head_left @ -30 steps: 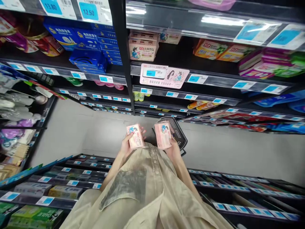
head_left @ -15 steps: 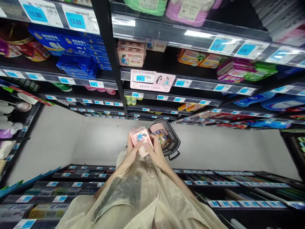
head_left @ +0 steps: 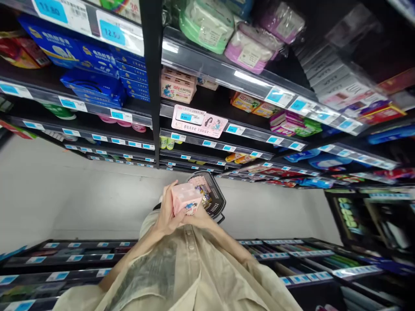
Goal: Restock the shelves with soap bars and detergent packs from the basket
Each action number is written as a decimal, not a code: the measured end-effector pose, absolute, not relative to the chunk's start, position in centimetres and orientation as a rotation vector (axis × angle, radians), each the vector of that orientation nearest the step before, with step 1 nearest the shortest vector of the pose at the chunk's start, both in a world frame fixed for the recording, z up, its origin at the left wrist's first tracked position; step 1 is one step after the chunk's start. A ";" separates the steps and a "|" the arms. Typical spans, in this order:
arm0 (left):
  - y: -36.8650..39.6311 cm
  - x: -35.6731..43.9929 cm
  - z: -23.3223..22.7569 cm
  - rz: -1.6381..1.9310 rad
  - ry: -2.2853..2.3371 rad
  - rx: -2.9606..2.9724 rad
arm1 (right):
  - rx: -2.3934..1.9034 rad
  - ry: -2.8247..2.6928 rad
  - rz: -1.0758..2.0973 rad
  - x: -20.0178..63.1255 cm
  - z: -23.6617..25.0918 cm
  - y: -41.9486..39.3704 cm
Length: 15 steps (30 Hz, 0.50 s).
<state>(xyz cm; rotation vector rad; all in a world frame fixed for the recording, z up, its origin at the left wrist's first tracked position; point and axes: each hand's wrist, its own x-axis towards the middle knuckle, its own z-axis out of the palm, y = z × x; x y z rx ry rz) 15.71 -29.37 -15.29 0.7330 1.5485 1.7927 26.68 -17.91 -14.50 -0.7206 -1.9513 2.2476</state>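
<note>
A pink pack of laundry soap (head_left: 186, 193) is held in front of my chest, with one plain side towards me and its flower print lower down. My left hand (head_left: 167, 214) wraps around its left side, fingers along the edge. On the lower right, my right hand (head_left: 198, 217) grips the same pack; some of its fingers are hidden behind it. Just beyond, a black shopping basket (head_left: 219, 196) holds pink packs (head_left: 198, 179) and shiny gold and blue packets (head_left: 205, 196). Part of the basket is hidden by the soap pack and my hand.
A shelf ahead carries more pink soap packs (head_left: 177, 86) above a pink price sign (head_left: 199, 121). Blue boxes (head_left: 94, 84) stand to the left, orange packs (head_left: 248, 103) to the right. Green and purple wrapped packs (head_left: 207, 26) lie higher up. Low shelves (head_left: 275, 255) run behind me.
The soap pack has been turned in my hands, so its printed face now points lower and a plain side faces up. My view has shifted; the shelves and basket appear further left and lower.
</note>
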 end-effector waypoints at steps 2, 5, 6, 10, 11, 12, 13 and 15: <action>-28.8 16.2 -14.9 1.849 1.586 0.853 | -0.716 -2.019 2.095 26.5 -13.2 -16.4; -28.2 17.1 -14.6 1.888 1.621 0.986 | -0.627 -2.259 1.648 25.9 -10.1 -12.2; -28.1 17.4 -14.6 1.880 1.629 1.023 | -0.573 -2.363 1.452 25.5 -8.7 -10.3; -29.1 17.5 -15.4 1.781 1.629 1.098 | -0.327 -2.713 0.592 22.3 -2.7 -1.5; -29.6 17.4 -15.7 1.753 1.644 1.072 | -0.325 -2.759 0.398 21.1 -1.4 0.5; -30.2 17.2 -16.1 1.725 1.669 1.034 | -0.337 -2.785 0.241 19.8 -0.5 2.4; -30.8 17.0 -16.5 1.697 1.702 0.993 | -0.353 -2.799 0.120 18.6 0.2 4.1; -32.1 16.7 -17.2 1.652 1.774 0.934 | -0.377 -2.827 -0.041 16.1 0.9 6.9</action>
